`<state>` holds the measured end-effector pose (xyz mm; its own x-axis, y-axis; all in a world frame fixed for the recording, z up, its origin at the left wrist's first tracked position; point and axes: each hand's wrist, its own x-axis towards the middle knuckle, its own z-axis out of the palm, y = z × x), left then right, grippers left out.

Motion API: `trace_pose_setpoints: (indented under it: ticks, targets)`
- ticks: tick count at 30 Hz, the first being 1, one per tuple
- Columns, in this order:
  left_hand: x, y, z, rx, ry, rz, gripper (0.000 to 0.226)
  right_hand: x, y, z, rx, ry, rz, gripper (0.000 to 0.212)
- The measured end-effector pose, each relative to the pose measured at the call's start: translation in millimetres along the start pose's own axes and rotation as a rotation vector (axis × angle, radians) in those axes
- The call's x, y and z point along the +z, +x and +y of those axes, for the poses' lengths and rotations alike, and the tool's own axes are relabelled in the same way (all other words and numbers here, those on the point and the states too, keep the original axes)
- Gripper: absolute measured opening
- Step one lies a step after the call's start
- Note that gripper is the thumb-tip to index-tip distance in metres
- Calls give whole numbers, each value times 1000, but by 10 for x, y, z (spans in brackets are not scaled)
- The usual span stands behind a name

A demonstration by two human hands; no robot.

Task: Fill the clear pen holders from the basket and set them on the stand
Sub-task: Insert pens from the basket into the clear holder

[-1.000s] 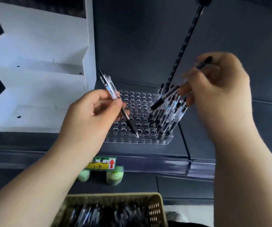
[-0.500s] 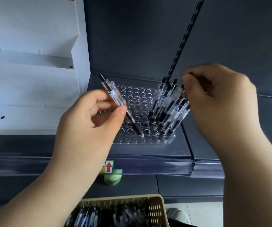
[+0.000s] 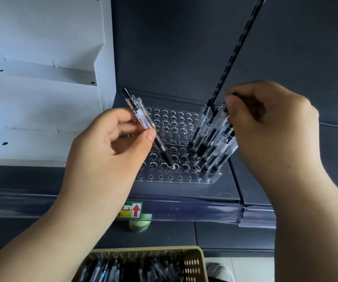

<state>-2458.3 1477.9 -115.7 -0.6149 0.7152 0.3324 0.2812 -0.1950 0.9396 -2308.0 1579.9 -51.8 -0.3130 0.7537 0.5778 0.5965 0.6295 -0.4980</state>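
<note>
Pinched between thumb and fingertips, the left hand [image 3: 107, 147] holds a clear pen [image 3: 141, 121] tilted, its tip down at a hole near the front middle of the clear pen holder [image 3: 176, 178]. Right hand [image 3: 269, 127] fingers are curled on the black top of a second pen [image 3: 234, 94] among the standing pens [image 3: 210, 137] crowding the holder's right side. The holder sits on a dark shelf [image 3: 184, 192], right of a white tiered stand [image 3: 42, 98]. Nearest, the basket [image 3: 194, 263] holds more pens.
</note>
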Motion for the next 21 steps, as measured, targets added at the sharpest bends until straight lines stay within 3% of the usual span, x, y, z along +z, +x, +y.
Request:
trace_pose_setpoints:
  ticks: [21]
  targets:
    - [28, 75, -20, 20, -22, -24, 17, 75, -11, 31, -59, -141, -45, 14]
